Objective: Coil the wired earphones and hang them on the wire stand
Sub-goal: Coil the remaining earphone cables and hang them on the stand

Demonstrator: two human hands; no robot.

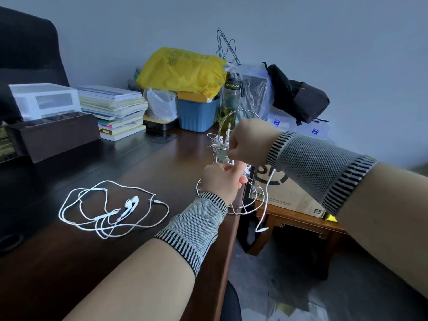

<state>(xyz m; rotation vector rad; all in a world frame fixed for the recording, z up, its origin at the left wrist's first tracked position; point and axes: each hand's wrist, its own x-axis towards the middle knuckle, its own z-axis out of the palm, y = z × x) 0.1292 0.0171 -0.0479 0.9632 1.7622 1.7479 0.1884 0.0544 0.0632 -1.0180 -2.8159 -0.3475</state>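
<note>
Both your left hand (221,179) and right hand (249,142) pinch white earphone cable (266,195) at the wire stand (222,126), fingers curled

A white earphone cord (266,195) is held at the wire stand (222,126) by both hands. The cord is pinched by the right hand (249,141) up high and by the left hand (221,181) lower down. Its end hangs past the desk (139,251) edge. A second pair of earphones (111,209) is spread loose on the desk.
</note>
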